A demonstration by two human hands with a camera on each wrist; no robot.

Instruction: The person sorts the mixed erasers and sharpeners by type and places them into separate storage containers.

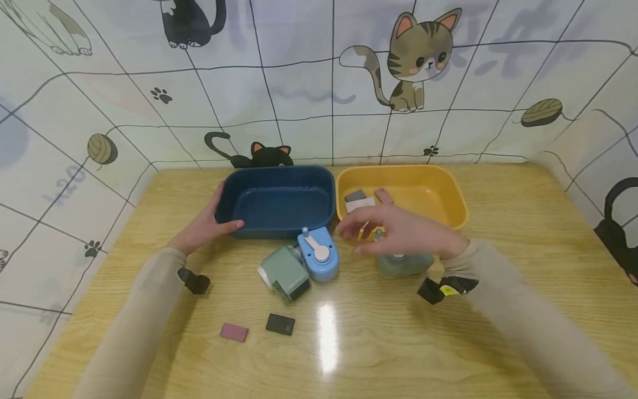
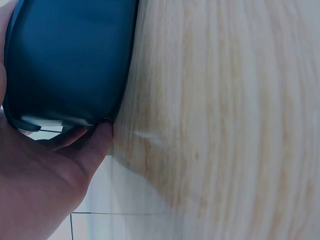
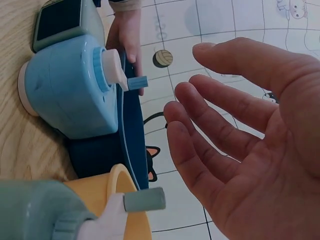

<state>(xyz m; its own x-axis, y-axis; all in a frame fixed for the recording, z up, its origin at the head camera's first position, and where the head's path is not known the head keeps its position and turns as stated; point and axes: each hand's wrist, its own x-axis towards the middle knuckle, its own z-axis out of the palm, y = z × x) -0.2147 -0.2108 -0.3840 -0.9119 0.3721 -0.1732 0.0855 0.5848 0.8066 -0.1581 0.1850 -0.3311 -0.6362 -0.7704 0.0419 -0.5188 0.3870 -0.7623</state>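
My left hand (image 1: 201,227) grips the left end of the navy blue bin (image 1: 276,230), thumb at its front rim and fingers along its side. My right hand (image 1: 399,227) hovers with loosely bent fingers, holding nothing, over a green crank-handled device (image 1: 406,266) that looks like a pencil sharpener. That hand partly hides the device and the yellow bin (image 1: 461,202). A light blue crank sharpener (image 1: 321,257) stands before the navy bin. Beside it, another green sharpener (image 1: 286,271) lies tipped over. In the right wrist view the right palm (image 3: 250,190) is bare.
Nearer the front of the wooden table (image 1: 359,343) lie a pink block (image 1: 234,332) and a black block (image 1: 281,324). Small grey (image 1: 355,195), white (image 1: 360,204) and pink (image 1: 384,196) blocks sit inside the yellow bin. A cat-patterned cloth (image 1: 299,100) rises behind both bins.
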